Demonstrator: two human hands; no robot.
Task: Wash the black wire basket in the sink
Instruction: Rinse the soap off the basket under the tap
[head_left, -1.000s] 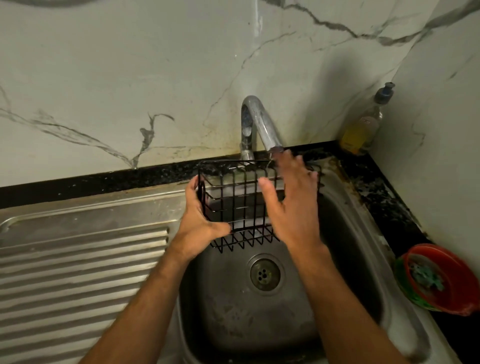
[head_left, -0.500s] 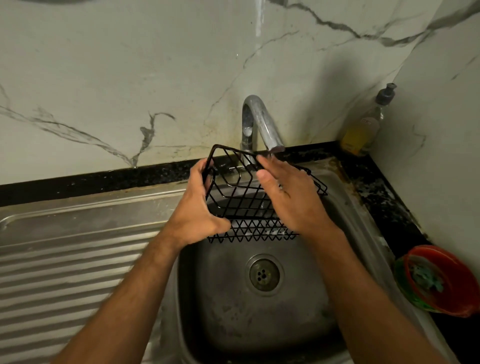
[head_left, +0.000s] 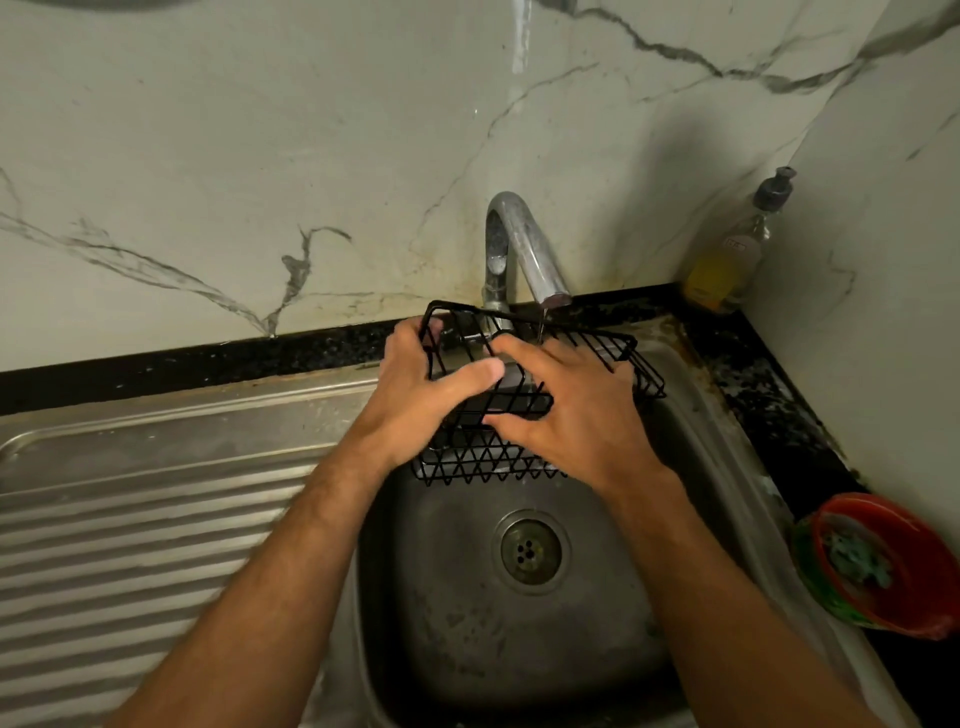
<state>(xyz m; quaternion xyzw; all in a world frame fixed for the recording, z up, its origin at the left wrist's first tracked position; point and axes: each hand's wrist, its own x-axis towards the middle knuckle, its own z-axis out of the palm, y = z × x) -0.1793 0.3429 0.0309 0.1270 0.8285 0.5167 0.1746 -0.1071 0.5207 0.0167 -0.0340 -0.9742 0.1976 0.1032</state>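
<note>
Draining board (head_left: 156, 519) at 9 o'clock, ribbed steel, nothing being done there. Left hand (head_left: 421, 400) grips the black wire basket (head_left: 524, 400) by its left end, fingers hooked over the top rim, thumb across the near side. Looks like the anchor hand, holding the tilt. Basket is held in the air over the sink (head_left: 519, 597) bowl, above the drain (head_left: 530, 552), tipped so its open top leans toward the wall, right under the faucet (head_left: 524, 249) spout at 12. A thin stream runs from the spout onto the wires near the far rim; holding it there puts the mesh in the flow. Right hand (head_left: 576, 415) lies on the basket's near face, fingers spread across the wires, thumb low; probably rubbing, not clamping. Soap bottle (head_left: 732, 254) in the corner at 1 o'clock, untouched. Red bowl (head_left: 893, 566) on the dark bench (head_left: 769, 395) at 3, something green inside, probably a scrubber, can't tell.
</note>
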